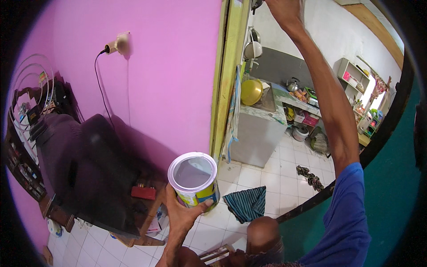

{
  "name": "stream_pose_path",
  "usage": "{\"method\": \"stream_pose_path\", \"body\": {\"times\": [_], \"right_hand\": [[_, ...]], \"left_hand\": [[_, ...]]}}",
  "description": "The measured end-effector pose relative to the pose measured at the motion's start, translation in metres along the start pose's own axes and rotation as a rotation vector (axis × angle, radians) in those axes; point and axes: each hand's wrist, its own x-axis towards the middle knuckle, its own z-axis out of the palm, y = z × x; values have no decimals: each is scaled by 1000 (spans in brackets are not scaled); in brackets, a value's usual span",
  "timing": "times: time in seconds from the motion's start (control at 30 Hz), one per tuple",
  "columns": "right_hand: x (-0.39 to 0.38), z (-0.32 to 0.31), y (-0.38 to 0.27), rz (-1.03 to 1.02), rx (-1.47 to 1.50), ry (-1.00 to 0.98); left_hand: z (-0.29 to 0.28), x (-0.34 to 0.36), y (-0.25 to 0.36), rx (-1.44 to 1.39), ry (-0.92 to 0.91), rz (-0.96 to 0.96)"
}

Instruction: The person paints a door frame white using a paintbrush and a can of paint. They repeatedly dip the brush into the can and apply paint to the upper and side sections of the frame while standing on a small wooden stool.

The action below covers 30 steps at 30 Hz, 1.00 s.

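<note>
1 open, pale-rimmed can (195,192), lower centre, left hand (180,211) fingers clamped round it; right hand (287,10), top edge: cannot tell. Pink wall (173,66), tiled floor (251,178).

No lettering can be read, even on the can (194,191).

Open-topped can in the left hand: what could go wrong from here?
1. The left hand alone grips the can from the side; a slip could drop it.
2. The right hand is raised at the picture's top edge; stretching might tilt the uncovered can, spilling any loose contents.
3. The striped cloth lies on the tiled floor and might slide underfoot.
</note>
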Motion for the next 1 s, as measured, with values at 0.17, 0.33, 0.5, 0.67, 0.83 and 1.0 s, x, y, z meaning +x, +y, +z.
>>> {"method": "stream_pose_path", "body": {"times": [0.17, 0.33, 0.5, 0.67, 0.83, 1.0], "right_hand": [[37, -6, 4, 22, 11, -47], [42, 4, 20, -77, -4, -50], [46, 1, -6, -80, -18, -212], [31, -3, -30, -50, -166, -271], [77, 9, -28, -140, -283, -166], [81, 15, -15, -248, -290, -36]], "left_hand": [[2, -3, -9, -34, -35, 40], [3, -6, -7, -40, -29, 27], [3, -8, -8, -93, -54, 28], [0, -9, -11, -46, -44, 19], [7, -8, -11, -83, -41, 47], [7, -6, -14, -102, -41, 41]]}}
